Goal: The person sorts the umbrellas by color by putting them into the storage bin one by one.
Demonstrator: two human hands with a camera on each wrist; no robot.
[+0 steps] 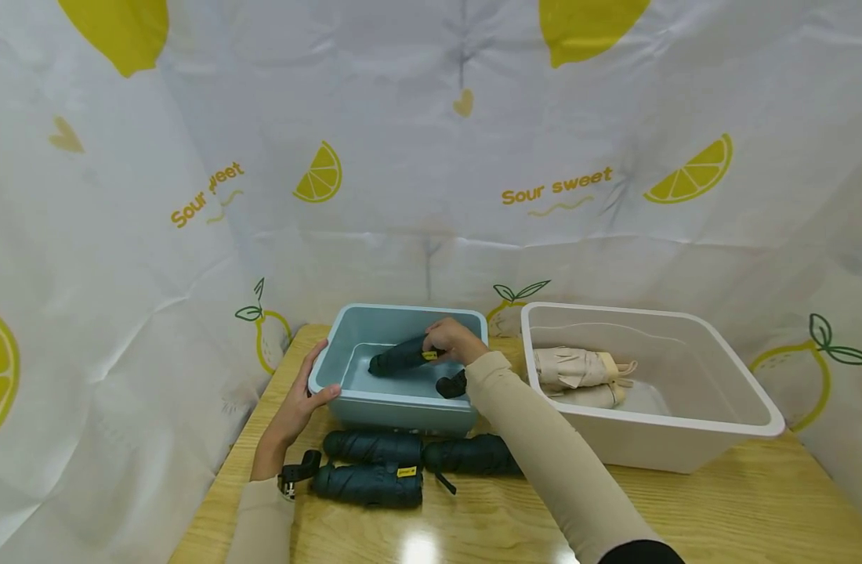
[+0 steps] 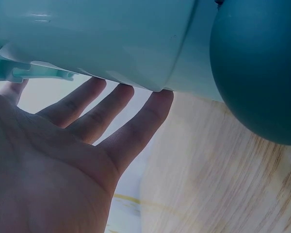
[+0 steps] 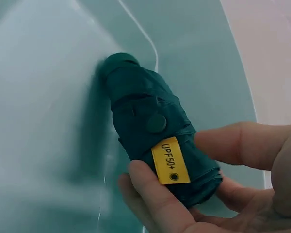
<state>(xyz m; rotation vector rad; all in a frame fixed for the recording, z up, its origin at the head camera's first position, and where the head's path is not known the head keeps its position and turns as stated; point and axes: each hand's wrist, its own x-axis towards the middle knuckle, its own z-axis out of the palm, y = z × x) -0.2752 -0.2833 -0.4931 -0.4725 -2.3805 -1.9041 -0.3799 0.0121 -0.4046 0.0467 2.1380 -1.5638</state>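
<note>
My right hand (image 1: 454, 341) grips a folded dark green umbrella (image 3: 143, 116) inside the light blue bin (image 1: 403, 403). Thumb and fingers close round its near end, beside a yellow UPF50+ tag (image 3: 170, 161). The umbrella's far end points left, low over the bin floor. At the bin's left front corner, my left hand (image 1: 306, 395) rests against the rim and outer wall. In the left wrist view its fingers (image 2: 136, 131) are nearly straight, with the tips touching the wall. Several more dark green umbrellas (image 1: 367, 486) lie on the table in front of the bin.
To the right stands a larger white bin (image 1: 657, 431) with cream folded umbrellas (image 1: 575, 368) in its left side. Both bins are on a wooden table (image 1: 487, 517). A lemon-print curtain (image 1: 403, 196) hangs behind and at the sides.
</note>
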